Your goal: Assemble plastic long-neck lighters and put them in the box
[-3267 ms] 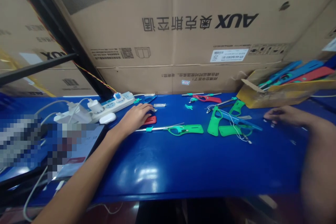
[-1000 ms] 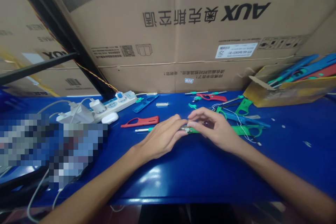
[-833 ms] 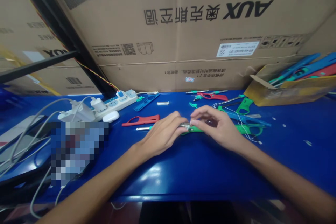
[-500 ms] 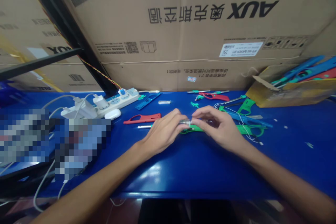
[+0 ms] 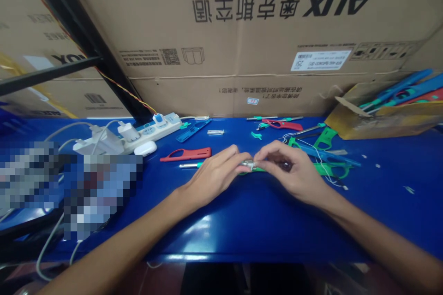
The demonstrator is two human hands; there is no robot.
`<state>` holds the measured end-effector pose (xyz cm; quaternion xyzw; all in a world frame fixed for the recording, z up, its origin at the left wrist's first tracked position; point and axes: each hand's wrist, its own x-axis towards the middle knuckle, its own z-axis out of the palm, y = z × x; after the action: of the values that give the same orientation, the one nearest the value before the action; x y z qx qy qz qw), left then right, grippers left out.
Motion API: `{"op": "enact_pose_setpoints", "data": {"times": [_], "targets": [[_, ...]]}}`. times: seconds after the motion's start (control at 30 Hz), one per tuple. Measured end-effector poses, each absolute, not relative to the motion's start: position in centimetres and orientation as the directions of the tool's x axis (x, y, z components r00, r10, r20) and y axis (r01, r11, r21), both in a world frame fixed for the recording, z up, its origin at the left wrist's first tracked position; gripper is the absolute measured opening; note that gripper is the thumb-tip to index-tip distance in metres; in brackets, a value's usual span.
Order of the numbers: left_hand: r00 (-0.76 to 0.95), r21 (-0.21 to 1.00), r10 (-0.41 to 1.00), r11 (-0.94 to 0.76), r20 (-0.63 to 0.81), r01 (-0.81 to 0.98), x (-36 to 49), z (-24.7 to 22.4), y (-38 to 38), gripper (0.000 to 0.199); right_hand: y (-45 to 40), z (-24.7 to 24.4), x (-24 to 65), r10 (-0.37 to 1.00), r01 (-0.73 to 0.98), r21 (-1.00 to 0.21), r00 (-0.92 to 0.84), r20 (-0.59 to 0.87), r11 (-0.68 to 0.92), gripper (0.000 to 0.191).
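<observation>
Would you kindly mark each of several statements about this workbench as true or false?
1. The left hand holds a small metallic part. True.
2. The red handle piece nearest the left hand lies inside the open carton. False: it lies on the blue table.
3. White chargers are plugged into the power strip. True.
4. The right hand is far from the left. False: their fingertips are close together at the metallic part.
5. A rounded white case rests beside the power strip. True.
</observation>
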<state>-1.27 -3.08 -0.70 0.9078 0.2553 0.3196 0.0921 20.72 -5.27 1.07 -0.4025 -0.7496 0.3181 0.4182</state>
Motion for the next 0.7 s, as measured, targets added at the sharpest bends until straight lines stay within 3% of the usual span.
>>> {"op": "enact_pose_setpoints", "data": {"times": [0.33, 0.47, 0.7], "targets": [[0.690, 0.307, 0.497, -0.868, 0.526, 0.391, -1.62, -0.98, -2.80, 0.031, -5.29, 1.06, 20.79, 0.812, 0.415, -0.706, -0.399, 0.425, 0.574, 0.013], [0.682, 0.267, 0.490, -0.871, 0.543, 0.412, -1.78, -0.94, -2.48, 0.033, -4.92, 1.57, 21.09, 0.813, 0.388, -0.732, -0.427, 0.395, 0.560, 0.018], [0.632, 0.383, 0.563, -0.826, 0.533, 0.413, -1.34, -0.92, -3.09, 0.041, -4.50, 1.01, 21.21, 0.790, 0.373, -0.718, -0.454, 0.411, 0.588, 0.033]]}}
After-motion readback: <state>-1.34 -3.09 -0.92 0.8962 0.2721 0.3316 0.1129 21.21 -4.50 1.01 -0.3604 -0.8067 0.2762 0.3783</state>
